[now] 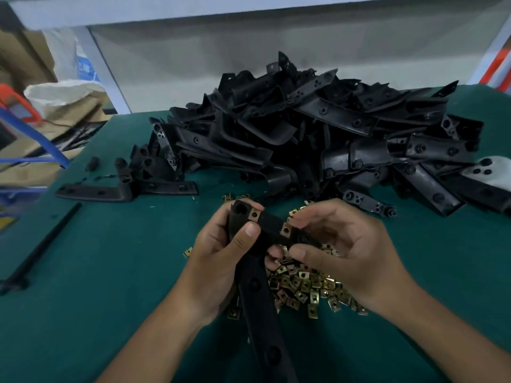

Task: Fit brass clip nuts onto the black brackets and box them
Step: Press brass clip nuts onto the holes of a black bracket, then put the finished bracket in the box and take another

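Observation:
My left hand [221, 261] grips a black L-shaped bracket [258, 297] at its bend, thumb on top. Two brass clip nuts sit on the bracket's short arm: one [253, 215] near the corner, another [286, 230] further right. My right hand [345, 250] pinches the short arm's end by that second nut, forefinger above, thumb below. A loose heap of brass clip nuts [307, 286] lies on the green mat under both hands. A big pile of black brackets [318, 134] fills the back of the table.
A single bracket [110, 190] lies flat at the left of the green table [96, 272], with small black plugs [92, 163] behind it. A long black rod [41, 250] lies along the left edge. Cardboard boxes and a white bag [63, 95] stand beyond the table's left side.

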### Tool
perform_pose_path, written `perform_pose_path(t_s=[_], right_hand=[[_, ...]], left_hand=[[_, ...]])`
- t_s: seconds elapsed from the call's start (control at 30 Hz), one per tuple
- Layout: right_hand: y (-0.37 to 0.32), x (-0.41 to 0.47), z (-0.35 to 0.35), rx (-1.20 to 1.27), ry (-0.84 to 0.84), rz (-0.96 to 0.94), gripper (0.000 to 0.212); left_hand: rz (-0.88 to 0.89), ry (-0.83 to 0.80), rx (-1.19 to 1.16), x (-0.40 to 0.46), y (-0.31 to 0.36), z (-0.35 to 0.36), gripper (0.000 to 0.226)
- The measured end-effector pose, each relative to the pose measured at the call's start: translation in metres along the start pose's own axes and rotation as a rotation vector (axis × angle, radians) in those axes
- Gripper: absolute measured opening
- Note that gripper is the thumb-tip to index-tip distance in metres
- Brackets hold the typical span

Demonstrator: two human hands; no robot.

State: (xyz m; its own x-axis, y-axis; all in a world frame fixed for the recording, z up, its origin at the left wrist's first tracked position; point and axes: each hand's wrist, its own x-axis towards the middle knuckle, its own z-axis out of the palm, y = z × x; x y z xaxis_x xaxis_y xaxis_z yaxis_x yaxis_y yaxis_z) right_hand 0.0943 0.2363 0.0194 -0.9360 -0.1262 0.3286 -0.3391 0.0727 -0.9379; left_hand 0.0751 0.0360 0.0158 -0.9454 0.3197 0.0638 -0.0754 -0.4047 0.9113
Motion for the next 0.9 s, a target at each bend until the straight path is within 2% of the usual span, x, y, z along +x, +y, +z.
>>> perform_pose_path(t_s=[0.07, 0.17, 0.3, 0.4, 0.5, 0.63, 0.77, 0.9], right_hand=[[0.003, -0.002, 0.002, -0.023, 0.04, -0.062, 0.032], [0.002, -0.002, 0.004, -0.044, 0.106, -0.142, 0.033], [-0.021, 0.001, -0.006, -0.124, 0.153, -0.221, 0.034], [-0.053, -0.01, -0.032, -0.164, 0.146, -0.236, 0.034], [-0.086, -0.05, -0.069, -0.233, 0.215, -0.219, 0.034], [-0.118, -0.152, -0.116, -0.299, 0.504, -0.138, 0.033], [-0.144, -0.262, -0.144, -0.45, 0.845, 0.011, 0.034], [-0.163, -0.35, -0.157, -0.586, 1.053, 0.143, 0.032]], left_hand=[[0.023, 0.01, 0.006, 0.0, 0.001, 0.0, 0.021], [0.057, -0.002, -0.009, -0.002, 0.001, 0.002, 0.036], [0.105, 0.067, 0.145, -0.009, 0.007, 0.012, 0.047], [0.175, 0.039, 0.357, -0.014, 0.016, 0.034, 0.031], [0.274, -0.124, 0.514, -0.018, 0.014, 0.077, 0.024], [0.361, -0.399, 0.641, -0.027, -0.013, 0.162, 0.026], [0.37, -0.647, 0.652, -0.056, -0.059, 0.256, 0.028], [0.374, -0.836, 0.589, -0.095, -0.104, 0.326, 0.026]])
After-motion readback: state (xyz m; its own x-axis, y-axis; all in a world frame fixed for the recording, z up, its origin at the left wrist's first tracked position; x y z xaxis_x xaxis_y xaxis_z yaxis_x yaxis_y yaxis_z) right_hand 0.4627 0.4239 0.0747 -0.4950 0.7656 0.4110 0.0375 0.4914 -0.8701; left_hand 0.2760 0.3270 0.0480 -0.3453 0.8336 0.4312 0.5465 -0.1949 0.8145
